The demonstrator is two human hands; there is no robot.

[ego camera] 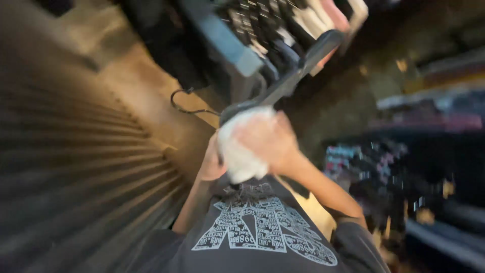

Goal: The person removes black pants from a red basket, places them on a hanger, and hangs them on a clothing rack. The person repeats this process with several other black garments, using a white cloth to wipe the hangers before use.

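The picture is blurred by motion. Both my hands are together in the middle, over a white cloth (241,161). My right hand (270,140) is wrapped over the top of the cloth. My left hand (209,163) grips its left side. A black clothes hanger (298,68) rises from the cloth toward the upper right, and its thin metal hook (186,107) sticks out to the left. The cloth seems bunched around the hanger's neck. Below the hands is my dark grey shirt (262,237) with a white print.
Dark and pale garments hang packed on a rack (268,25) at the top. A ribbed metal shutter (76,172) fills the left side. Blurred shelves with colourful goods (429,108) run along the right.
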